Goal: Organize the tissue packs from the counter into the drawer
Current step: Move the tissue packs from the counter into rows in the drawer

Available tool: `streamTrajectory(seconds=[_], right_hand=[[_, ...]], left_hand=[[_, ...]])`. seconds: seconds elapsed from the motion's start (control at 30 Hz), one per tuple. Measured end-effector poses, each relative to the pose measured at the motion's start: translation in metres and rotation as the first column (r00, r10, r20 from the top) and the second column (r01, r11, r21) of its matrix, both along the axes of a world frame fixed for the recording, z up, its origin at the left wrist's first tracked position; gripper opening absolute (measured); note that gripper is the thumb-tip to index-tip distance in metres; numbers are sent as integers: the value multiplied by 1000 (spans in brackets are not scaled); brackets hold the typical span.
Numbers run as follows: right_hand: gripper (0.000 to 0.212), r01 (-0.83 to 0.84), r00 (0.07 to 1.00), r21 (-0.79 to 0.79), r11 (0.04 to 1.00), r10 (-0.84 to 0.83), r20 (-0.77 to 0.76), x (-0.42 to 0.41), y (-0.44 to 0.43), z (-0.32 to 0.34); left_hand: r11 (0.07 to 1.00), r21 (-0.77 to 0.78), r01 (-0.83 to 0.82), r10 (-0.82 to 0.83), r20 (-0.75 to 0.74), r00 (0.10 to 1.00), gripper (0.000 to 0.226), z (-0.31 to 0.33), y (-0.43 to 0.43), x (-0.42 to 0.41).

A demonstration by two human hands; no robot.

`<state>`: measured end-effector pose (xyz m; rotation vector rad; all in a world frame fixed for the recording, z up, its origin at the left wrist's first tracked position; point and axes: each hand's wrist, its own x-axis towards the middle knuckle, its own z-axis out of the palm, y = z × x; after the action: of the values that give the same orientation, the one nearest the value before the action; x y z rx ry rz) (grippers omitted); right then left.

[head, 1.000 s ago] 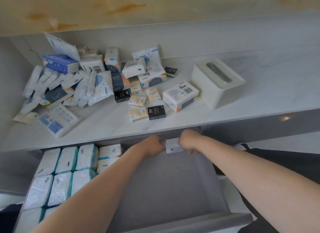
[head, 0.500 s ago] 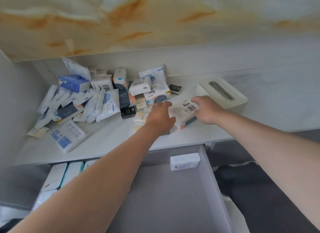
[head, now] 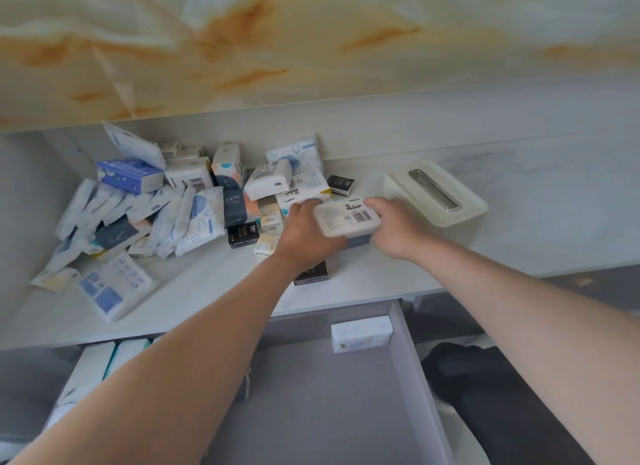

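Fingers (head: pixel 375 205) around barcoded pack (head: pixel 347 218), tissue box (head: pixel 438 198) just beside.

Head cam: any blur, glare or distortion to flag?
Head view: motion blur softens the barcoded tissue pack between the left hand and right hand; wide-angle bending bows the counter edge; light is soft and even, no harsh glare; the pile's small print is unreadable.

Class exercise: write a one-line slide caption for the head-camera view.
Both hands, left hand and right hand, grip a barcoded tissue pack above the open drawer.
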<state>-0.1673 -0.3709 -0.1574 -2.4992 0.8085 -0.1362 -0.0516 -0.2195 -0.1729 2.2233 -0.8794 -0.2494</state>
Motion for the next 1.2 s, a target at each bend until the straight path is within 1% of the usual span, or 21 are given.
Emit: streamTrajectory(seconds=[0.1, 0.17, 0.23, 0.3, 0.37, 0.43, 0.5, 0.57, 0.6, 0.67, 0.73, 0.8, 0.83, 0.87, 0.93, 1.0, 1.03, 1.07, 1.13, 1.17, 1.2], right_hand=[[66, -76, 991, 21, 997, 73, 115, 5, 15, 8], [65, -165, 977, -19, 986, 166, 137, 7, 32, 16], [65, -249, 950, -44, 967, 253, 185, 10, 55, 24], [63, -311, 912, -44, 950, 311, 269, 15, 82, 30], [63, -329, 889, -27, 944, 319, 329, 19, 109, 35], [63, -334, 887, 75, 939, 287, 362, 22, 134, 40], [61, -366, 897, 194, 910, 291, 332, 25, 156, 45], [57, -405, 901, 263, 875, 333, 279, 29, 175, 45], [55, -423, 899, 282, 861, 360, 249, 30, 184, 43], [52, -455, 890, 309, 835, 425, 162, 31, 199, 35], [56, -485, 868, 302, 821, 495, 46, 31, 214, 23], [59, -480, 859, 283, 830, 510, -37, 29, 229, 11], [58, -470, 864, 284, 836, 502, -47, 28, 236, 6], [58, -460, 869, 295, 838, 492, -43, 28, 242, 2], [58, -442, 873, 334, 832, 485, -51, 26, 250, -8], [59, -450, 850, 360, 817, 516, -108, 24, 254, -18], [58, -455, 834, 370, 810, 533, -140, 22, 255, -24], [57, -461, 820, 376, 804, 548, -164, 19, 258, -29], [57, -489, 781, 340, 803, 577, -239, 11, 268, -41], [60, -519, 746, 299, 801, 595, -299, 8, 273, -48], [64, -557, 704, 261, 789, 615, -356, 5, 280, -56]], left_hand=[[990, -107, -93, 75, -162, 984, 85, 16, 21, -2], [971, -169, -167, 113, -291, 950, 78, 22, 43, 0], [954, -208, -214, 120, -388, 914, 59, 28, 71, 1], [945, -235, -230, 103, -453, 885, 41, 34, 99, -1], [933, -244, -264, 97, -536, 838, 33, 36, 128, -1], [924, -208, -321, 114, -650, 751, 38, 37, 159, 2], [937, -137, -321, 122, -732, 670, 49, 37, 194, 5], [957, -59, -283, 143, -754, 641, 54, 35, 224, 3], [962, -21, -271, 167, -742, 650, 53, 33, 238, 1], [969, 49, -243, 212, -669, 712, 42, 25, 265, -3], [982, 48, -182, 174, -603, 779, 32, 15, 290, -6], [996, 32, -79, 82, -612, 787, 34, 9, 306, -12], [999, 50, -15, 42, -595, 803, 36, 5, 309, -15], [995, 94, 38, 19, -546, 837, 38, -2, 310, -16], [979, 191, 66, 26, -445, 895, 40, -18, 310, -18], [967, 244, 78, 39, -443, 896, 41, -33, 314, -17], [952, 282, 120, 15, -431, 902, 42, -38, 316, -18], [915, 364, 174, -27, -376, 926, 44, -41, 318, -19], [819, 526, 229, -146, -195, 970, 52, -45, 321, -19], [795, 562, 228, -200, -113, 973, 55, -48, 322, -17], [785, 577, 226, -232, -64, 971, 56, -51, 323, -16]])
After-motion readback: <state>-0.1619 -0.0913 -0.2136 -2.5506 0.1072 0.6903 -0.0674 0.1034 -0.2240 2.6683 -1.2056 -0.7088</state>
